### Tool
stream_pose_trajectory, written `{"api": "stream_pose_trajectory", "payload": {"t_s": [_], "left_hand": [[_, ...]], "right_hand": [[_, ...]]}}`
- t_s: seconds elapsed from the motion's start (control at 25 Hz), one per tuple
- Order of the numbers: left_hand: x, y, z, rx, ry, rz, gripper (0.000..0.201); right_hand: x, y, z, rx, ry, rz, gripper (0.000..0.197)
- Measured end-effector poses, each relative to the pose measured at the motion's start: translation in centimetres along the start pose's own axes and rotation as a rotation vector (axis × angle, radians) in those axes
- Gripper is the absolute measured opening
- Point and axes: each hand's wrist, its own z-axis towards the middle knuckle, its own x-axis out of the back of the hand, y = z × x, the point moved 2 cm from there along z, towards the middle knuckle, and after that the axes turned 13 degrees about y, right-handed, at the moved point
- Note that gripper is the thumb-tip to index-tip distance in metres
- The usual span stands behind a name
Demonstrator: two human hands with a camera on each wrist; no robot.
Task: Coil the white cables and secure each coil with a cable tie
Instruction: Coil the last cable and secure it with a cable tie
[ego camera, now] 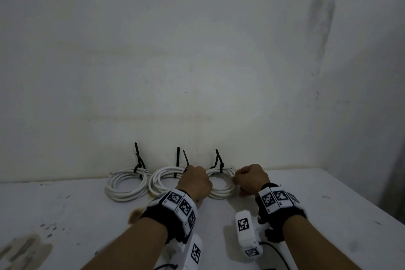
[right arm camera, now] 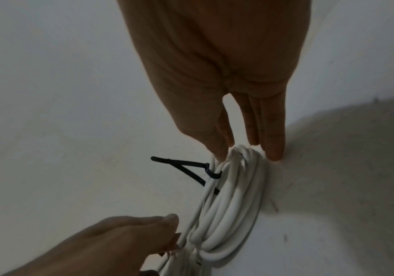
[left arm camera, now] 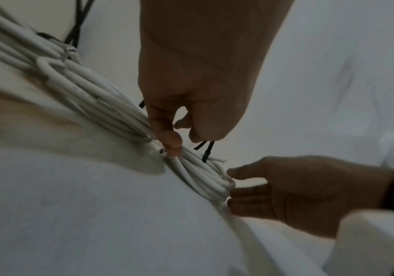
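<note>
My left hand (ego camera: 194, 182) pinches the right coil (ego camera: 221, 190) on the tabletop (ego camera: 328, 204) by the wall, my right hand (ego camera: 252, 178) touches it straight-fingered; I judge its loose-looking tie (right arm camera: 191, 170) could let loops spring free.

no readable text, only coded square markers on wristbands (ego camera: 175, 200)

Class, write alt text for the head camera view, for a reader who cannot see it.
Two hands work on the rightmost of three white cable coils lined up against a wall on a white table: left hand, right hand. Each coil carries a black cable tie.
</note>
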Motion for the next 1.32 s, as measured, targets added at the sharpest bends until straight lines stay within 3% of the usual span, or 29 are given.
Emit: {"api": "stream_pose_trajectory", "payload": {"t_s": [0.08, 0.2, 0.32, 0.4, 0.56, 0.72, 0.84, 0.96, 1.08, 1.2, 1.32], "left_hand": [[1.2, -0.6, -0.4, 0.011, 0.047, -0.131, 0.022], [3.9, -1.8, -2.1, 0.05, 0.106, -0.307, 0.046], [7.4, -3.8, -5.0, 0.117, 0.13, -0.387, 0.022], [10.3, -6.0, -7.4, 0.187, 0.13, -0.4, 0.017], [15.7, -12.4, -12.6, 0.285, 0.112, -0.353, 0.024], [22.2, -21.6, -19.5, 0.433, 0.153, -0.308, 0.019], [26.8, -28.9, -25.0, 0.585, 0.2, -0.225, 0.019], [29.5, -34.4, -29.8, 0.709, 0.225, -0.175, 0.02], [30.3, -37.5, -33.1, 0.761, 0.193, -0.172, 0.029], [29.5, -38.8, -33.8, 0.77, 0.162, -0.205, 0.038], [27.6, -38.6, -32.6, 0.75, 0.175, -0.144, 0.05]], "right_hand": [[0.6, -0.5, -0.5, 0.0, 0.03, 0.021, 0.017], [1.8, -2.1, -2.0, 0.09, 0.093, -0.038, 0.019], [2.1, -5.4, -5.7, 0.24, 0.024, -0.09, 0.009], [1.3, -8.1, -9.3, 0.363, -0.072, -0.151, 0.015], [-2.4, -13.8, -18.6, 0.598, -0.41, -0.299, 0.023], [-7.6, -19.5, -28.6, 0.812, -0.676, -0.463, 0.028], [-11.9, -22.5, -34.4, 0.901, -0.79, -0.532, 0.032], [-16.4, -24.2, -37.9, 0.99, -0.797, -0.646, 0.036], [-20.9, -24.3, -38.1, 1.066, -0.697, -0.785, 0.032], [-23.9, -23.0, -36.5, 1.118, -0.524, -0.945, 0.027], [-24.0, -22.7, -36.9, 1.034, -0.508, -0.915, 0.024]]}}
